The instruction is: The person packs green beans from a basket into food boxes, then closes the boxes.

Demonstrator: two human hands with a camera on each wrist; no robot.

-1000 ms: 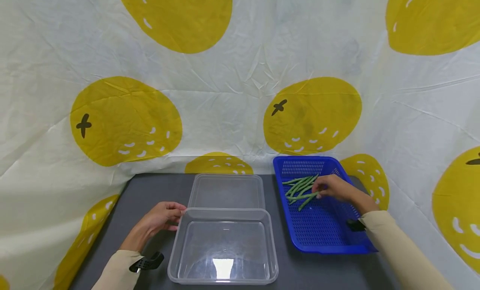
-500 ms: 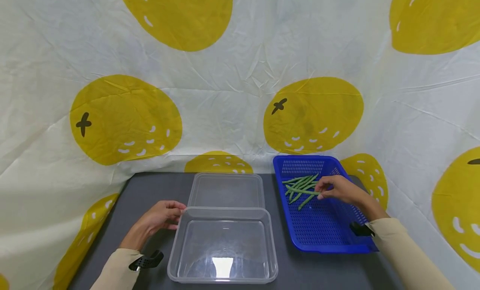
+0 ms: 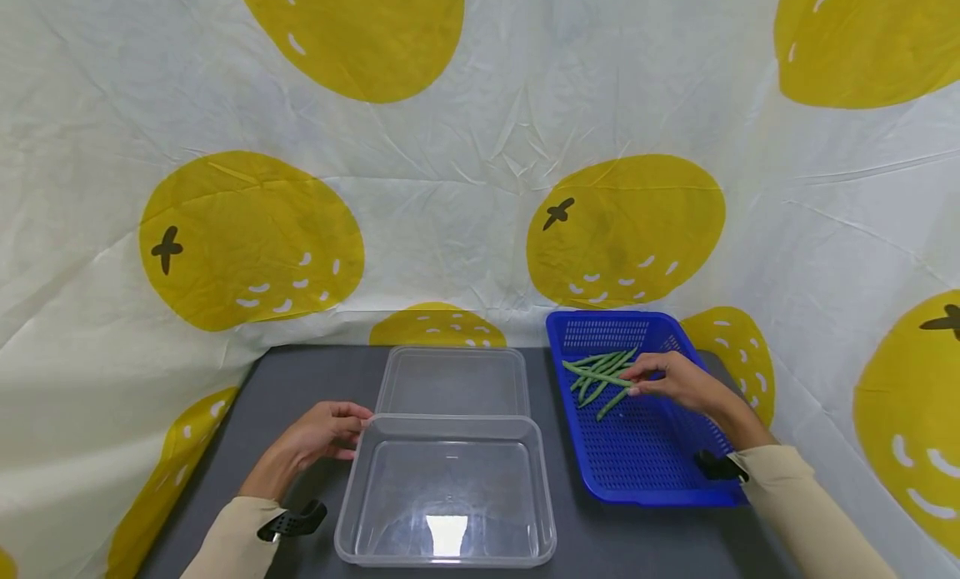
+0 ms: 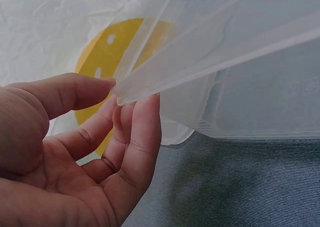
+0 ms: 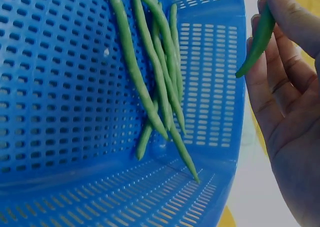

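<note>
My left hand [image 3: 318, 433] is at the left side of a clear rectangular plastic container [image 3: 450, 487]. In the left wrist view, thumb and fingers pinch the container's rim [image 4: 165, 74] at a corner. Over the blue perforated basket [image 3: 637, 462], my right hand [image 3: 671, 383] pinches one green bean [image 3: 592, 373] by its right end. From the right wrist, a curved tip of that held green bean [image 5: 259, 44] shows between thumb and fingers. Several other green beans [image 5: 131, 62] lie loosely piled on the basket's floor, towards its left side in the head view.
A clear flat lid [image 3: 453, 381] lies behind the container on the dark grey table [image 3: 315, 375]. A white cloth [image 3: 450, 229] printed with yellow fruit hangs at the back and along the sides. Black bands [image 3: 294, 521] circle both wrists.
The held green bean has been lifted off the pile and swung, its free end now pointing up and left. My right hand has shifted slightly. My left hand stays at the container's rim.
</note>
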